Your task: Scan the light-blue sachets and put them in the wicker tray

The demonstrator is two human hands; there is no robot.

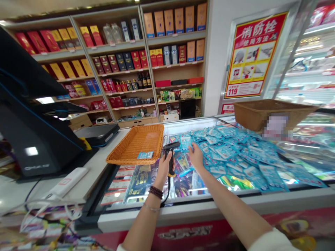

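In the head view, my left hand is wrapped around the handle of a black and yellow barcode scanner, whose head points to the right. Just right of it, my right hand pinches the edge of a small blue packet in front of the scanner. A large heap of similar blue packets spreads over the glass freezer top to the right. On the left, an orange wicker basket holds a blue packet near its front edge.
A brown basket stands behind the heap. To the left are a black checkout terminal, a flat black device and a white power strip with cables. Shelves of boxed bottles line the back wall.
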